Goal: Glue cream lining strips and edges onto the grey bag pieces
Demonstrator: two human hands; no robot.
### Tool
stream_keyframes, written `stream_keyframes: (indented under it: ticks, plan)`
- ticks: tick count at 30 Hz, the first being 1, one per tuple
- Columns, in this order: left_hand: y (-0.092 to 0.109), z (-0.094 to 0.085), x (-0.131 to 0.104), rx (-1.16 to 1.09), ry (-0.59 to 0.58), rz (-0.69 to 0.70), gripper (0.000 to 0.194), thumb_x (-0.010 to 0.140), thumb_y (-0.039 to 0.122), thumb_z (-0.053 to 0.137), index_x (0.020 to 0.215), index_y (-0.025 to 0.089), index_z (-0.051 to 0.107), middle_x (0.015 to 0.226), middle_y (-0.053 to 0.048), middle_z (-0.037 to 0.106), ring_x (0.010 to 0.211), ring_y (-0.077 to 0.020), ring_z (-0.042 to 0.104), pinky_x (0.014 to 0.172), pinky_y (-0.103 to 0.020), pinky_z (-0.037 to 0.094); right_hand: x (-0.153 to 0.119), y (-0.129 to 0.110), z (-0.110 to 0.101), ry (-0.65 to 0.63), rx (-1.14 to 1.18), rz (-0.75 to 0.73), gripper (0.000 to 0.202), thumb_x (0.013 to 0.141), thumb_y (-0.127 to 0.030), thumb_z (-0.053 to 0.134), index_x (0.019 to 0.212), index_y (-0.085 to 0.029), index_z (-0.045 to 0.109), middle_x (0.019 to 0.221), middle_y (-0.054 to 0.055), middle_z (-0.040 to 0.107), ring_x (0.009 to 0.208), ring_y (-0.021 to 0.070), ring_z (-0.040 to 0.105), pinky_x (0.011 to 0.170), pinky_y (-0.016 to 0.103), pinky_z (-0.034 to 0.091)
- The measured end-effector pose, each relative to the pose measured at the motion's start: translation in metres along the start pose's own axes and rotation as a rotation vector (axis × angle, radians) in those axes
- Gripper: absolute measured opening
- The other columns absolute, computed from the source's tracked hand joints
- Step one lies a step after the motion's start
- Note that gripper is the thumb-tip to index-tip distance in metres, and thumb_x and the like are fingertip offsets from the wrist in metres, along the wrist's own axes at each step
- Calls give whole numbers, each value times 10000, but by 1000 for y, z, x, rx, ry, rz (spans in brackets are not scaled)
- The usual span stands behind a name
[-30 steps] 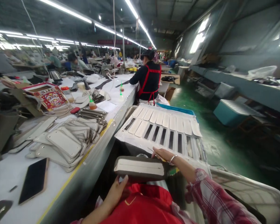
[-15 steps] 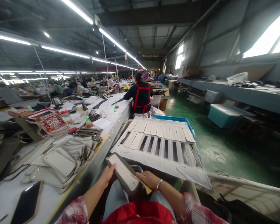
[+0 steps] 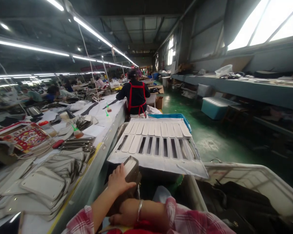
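Note:
My left hand (image 3: 118, 180) grips a thick grey block (image 3: 133, 177) with a pale top, tilted on its edge. The fingers lie over its upper face and the thumb stretches to the right. Below it, my right hand (image 3: 127, 209), with a silver bracelet at the wrist, reaches across my lap under the left one. Its fingers are curled and partly hidden, beside a thin yellow-edged piece (image 3: 119, 229) at the bottom of the view. Ahead of the hands, a white slotted board (image 3: 148, 160) carries rows of pale rounded strips (image 3: 158, 129).
On the left table lie stacked pale plates with holes (image 3: 42, 183), a red box (image 3: 24, 136), a glue bottle (image 3: 77, 131) and a phone (image 3: 8, 224). A white bin (image 3: 249, 167) with dark items stands right. A co-worker (image 3: 138, 96) sits ahead.
The block has tipped up and turned, with my left hand now over its top. My right hand has moved left and down, under my left arm. The view has swung right.

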State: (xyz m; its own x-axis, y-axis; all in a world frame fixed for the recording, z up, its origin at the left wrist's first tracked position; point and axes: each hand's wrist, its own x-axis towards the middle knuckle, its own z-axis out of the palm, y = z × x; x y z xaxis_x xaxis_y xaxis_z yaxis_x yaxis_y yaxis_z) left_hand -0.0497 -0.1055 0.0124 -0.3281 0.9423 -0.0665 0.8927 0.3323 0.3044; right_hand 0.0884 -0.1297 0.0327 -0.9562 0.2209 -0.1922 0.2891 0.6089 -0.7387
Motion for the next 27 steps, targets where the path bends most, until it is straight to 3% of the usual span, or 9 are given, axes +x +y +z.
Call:
stream_keyframes:
  ticks: [3, 8, 12, 15, 19, 23, 27]
  plan:
    - [-6, -4, 2, 148, -14, 5, 964, 605, 521, 584, 1360, 50, 211, 1343, -245, 346, 1201, -383, 357, 945, -482, 286, -21, 15, -8, 34, -1, 93, 479, 828, -547, 368, 776, -188, 681, 645, 12, 604, 587, 138, 513, 525, 236, 361]
    - [-17, -15, 11, 109, -82, 72, 894, 615, 420, 578, 1348, 29, 248, 1337, -229, 360, 1202, -326, 384, 964, -381, 311, -67, 62, -20, 373, 197, 355, 507, 837, -536, 356, 596, -155, 586, 500, -21, 431, 465, 82, 336, 444, 218, 251]
    - [-15, -14, 0, 57, -156, 216, 911, 602, 421, 605, 1367, 82, 246, 1373, -186, 341, 1237, -302, 352, 1000, -353, 283, -110, 96, -24, 479, 444, 558, 549, 822, -601, 338, 561, -156, 527, 449, -32, 373, 415, 77, 293, 419, 222, 232]
    - [-11, -11, -4, 19, -222, 366, 909, 577, 403, 642, 1368, 157, 267, 1386, -141, 347, 1243, -296, 347, 1005, -353, 278, -134, 103, -25, 580, 519, 657, 573, 826, -605, 318, 551, -156, 541, 437, -26, 378, 407, 86, 314, 425, 229, 251]
    - [1, -9, 9, 27, -275, 472, 903, 564, 384, 651, 1365, 187, 283, 1383, -115, 365, 1238, -293, 354, 997, -364, 285, -136, 102, -31, 750, 529, 640, 573, 846, -572, 288, 570, -151, 563, 472, -9, 418, 462, 104, 384, 481, 232, 312]
    - [29, -2, 23, 45, -320, 550, 886, 579, 405, 633, 1366, 180, 292, 1376, -117, 380, 1246, -279, 346, 1017, -362, 245, -121, 111, -39, 834, 530, 665, 531, 828, -568, 313, 589, -157, 547, 482, -12, 432, 469, 108, 391, 482, 233, 319]
    - [50, 6, 27, 69, -345, 535, 919, 577, 412, 626, 1381, 150, 266, 1351, -152, 402, 1220, -315, 368, 993, -420, 252, -118, 130, -49, 899, 487, 719, 491, 832, -538, 297, 594, -168, 513, 498, -15, 444, 467, 108, 394, 469, 233, 314]
